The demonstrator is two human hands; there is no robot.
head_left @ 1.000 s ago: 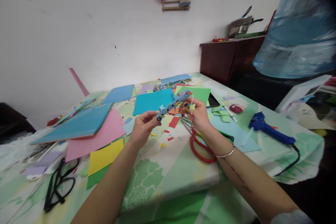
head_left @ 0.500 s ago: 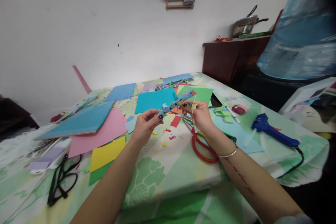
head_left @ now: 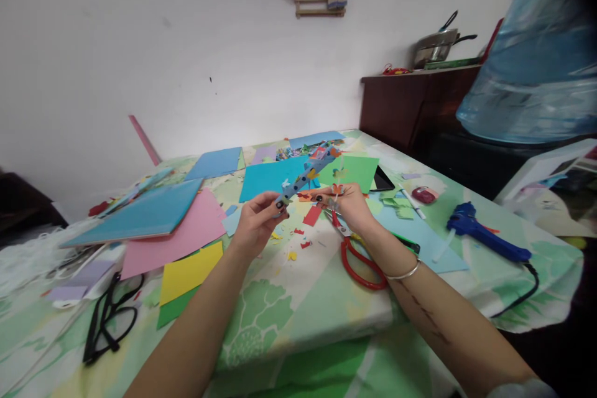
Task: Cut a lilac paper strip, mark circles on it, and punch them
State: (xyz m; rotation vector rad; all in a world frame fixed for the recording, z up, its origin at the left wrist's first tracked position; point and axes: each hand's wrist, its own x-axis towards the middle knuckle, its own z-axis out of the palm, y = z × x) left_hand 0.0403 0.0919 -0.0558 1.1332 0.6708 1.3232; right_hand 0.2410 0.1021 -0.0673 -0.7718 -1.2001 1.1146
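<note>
"Two hands are up over the table, so where do we see trouble first?"

"At our left hand (head_left: 258, 219). Thumb and fingers pinch just the near end of the blue strip (head_left: 298, 183), which slants up to the right above the tabletop. With one end held, we think a knock could swing or bend it, and the small paper shapes along it could be brushed off."

"And further right?"

"Our right hand (head_left: 349, 206) is curled just beside the strip, with an orange paper piece (head_left: 337, 189) and a pale thread (head_left: 335, 199) at its fingers. A loose thread could tangle, or catch on the red-handled scissors (head_left: 364, 266) below, whose blades point up toward that hand. Beyond them, a tug on the cord (head_left: 536, 280) could drag the blue glue gun (head_left: 487, 233) off the tablecloth (head_left: 321, 298)."

"What can't we make out?"

"From the left again: our fingers cover the strip's near tip, and its far end blurs into the bright clutter behind. We cannot tell whether the right fingers grip the thread or merely touch it, nor whether it is tied to the strip. Our right wrist hides part of a green-edged tool (head_left: 407, 242). The cord is lost near the table edge, and the picture's top cuts off the water jug (head_left: 527, 74)."
</note>
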